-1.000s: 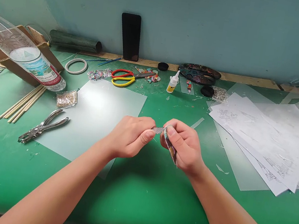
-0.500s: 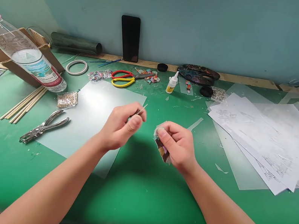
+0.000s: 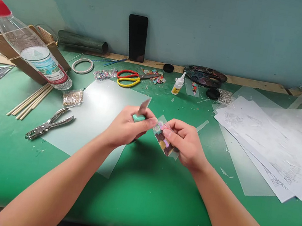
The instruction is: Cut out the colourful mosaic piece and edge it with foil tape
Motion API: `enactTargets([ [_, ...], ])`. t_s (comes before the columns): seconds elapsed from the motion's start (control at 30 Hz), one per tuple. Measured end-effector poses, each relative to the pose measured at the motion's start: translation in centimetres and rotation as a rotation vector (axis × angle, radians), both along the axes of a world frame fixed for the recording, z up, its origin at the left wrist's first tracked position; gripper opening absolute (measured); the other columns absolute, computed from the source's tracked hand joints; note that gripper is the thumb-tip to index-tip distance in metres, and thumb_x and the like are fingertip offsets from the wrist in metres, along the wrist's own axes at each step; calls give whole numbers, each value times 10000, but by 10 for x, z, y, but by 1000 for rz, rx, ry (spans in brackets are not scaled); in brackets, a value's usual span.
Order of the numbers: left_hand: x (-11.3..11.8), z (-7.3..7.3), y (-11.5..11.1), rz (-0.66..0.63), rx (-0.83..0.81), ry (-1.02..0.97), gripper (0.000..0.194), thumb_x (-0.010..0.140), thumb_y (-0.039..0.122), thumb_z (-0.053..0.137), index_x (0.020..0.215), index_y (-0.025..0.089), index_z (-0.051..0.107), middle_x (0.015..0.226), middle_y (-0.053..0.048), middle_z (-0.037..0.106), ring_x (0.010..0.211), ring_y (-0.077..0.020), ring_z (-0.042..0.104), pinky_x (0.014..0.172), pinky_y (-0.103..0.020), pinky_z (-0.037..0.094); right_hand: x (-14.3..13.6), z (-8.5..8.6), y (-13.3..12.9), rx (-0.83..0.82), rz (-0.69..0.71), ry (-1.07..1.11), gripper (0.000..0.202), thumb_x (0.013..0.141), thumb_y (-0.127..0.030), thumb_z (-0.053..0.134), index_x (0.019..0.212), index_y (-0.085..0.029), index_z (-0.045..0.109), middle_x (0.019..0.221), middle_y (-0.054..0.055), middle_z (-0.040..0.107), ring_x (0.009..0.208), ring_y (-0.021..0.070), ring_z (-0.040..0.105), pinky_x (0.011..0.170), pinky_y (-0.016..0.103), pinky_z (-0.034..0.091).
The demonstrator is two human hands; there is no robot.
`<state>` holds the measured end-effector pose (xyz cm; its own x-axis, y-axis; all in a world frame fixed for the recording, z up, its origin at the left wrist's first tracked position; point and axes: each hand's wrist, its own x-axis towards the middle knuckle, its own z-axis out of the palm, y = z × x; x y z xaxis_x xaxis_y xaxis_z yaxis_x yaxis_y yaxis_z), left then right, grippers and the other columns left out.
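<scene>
My left hand [image 3: 129, 127] is closed around what look like small scissors [image 3: 139, 118] with a mint-green handle. Their short metal blade points up above the fingers, and the rest is hidden in the fist. The left thumb tip reaches the upper left edge of a small piece of colourful printed film [image 3: 165, 143] with a clear border. My right hand [image 3: 185, 143] pinches this film between thumb and fingers, holding it tilted above the green table. Both hands are close together, over the right edge of a translucent sheet [image 3: 96, 119].
Silver hole-punch pliers [image 3: 49, 125], wooden sticks [image 3: 30, 100] and a leaning bottle [image 3: 42, 58] lie left. Red-and-yellow scissors [image 3: 129, 78], a glue bottle [image 3: 178, 83] and a phone [image 3: 136, 38] are behind. Sketched papers [image 3: 263, 135] cover the right side.
My left hand has come right to meet the film, and the mint-green handle now shows. The film has turned to show more of its printed face. The whole view has shifted slightly.
</scene>
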<state>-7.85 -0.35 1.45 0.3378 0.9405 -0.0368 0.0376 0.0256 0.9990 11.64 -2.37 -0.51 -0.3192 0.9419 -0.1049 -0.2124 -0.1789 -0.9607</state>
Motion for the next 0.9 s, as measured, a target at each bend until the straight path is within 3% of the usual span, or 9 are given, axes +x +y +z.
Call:
enactTargets([
  [0.13,6,-4,3,311,-117,-214,223,803,306,751,724,180,585,511,60,479,411,-77,413,418,-217,333,-2,-1,8,-177,-200,259,384,737,-510,857,905,-213,682,718,-2,691,539,116,572,460,223,456],
  [0.23,13,-7,2,406,-208,-301,238,773,317,785,751,169,601,603,37,590,402,-64,429,403,-212,353,-10,-4,5,-189,-152,405,570,700,-649,832,1059,-221,717,900,43,720,664,152,611,563,283,529],
  [0.33,21,-7,-3,367,-295,-332,272,774,358,791,746,152,616,654,20,627,395,-61,451,390,-213,365,-22,-11,-3,-36,-79,335,529,696,-608,863,1010,-202,738,932,57,701,730,164,613,620,297,532],
  [0.47,29,-6,-12,263,-341,-287,289,823,372,752,728,149,596,621,26,604,398,-53,446,402,-201,367,-30,-20,-10,40,-254,112,338,817,-522,800,876,-200,715,740,11,649,608,133,570,527,261,474],
  [0.57,32,-7,-15,220,-295,-215,296,838,376,757,755,158,574,624,28,604,420,-53,447,409,-190,357,-30,-19,-9,-41,-366,65,346,852,-495,752,719,-190,656,586,-20,578,469,102,501,417,228,390],
  [0.77,31,-7,-18,165,-264,-202,350,837,432,771,780,177,539,599,44,550,450,-59,437,443,-194,356,-29,-4,-11,-262,-256,261,367,762,-448,799,614,-178,601,462,-59,493,359,69,439,360,197,354],
  [0.9,29,-5,-21,144,-124,-139,313,885,433,713,777,172,578,612,35,539,484,-69,431,479,-218,364,-28,4,-12,-378,-201,351,344,718,-402,811,590,-172,591,436,-73,472,325,47,397,340,176,340],
])
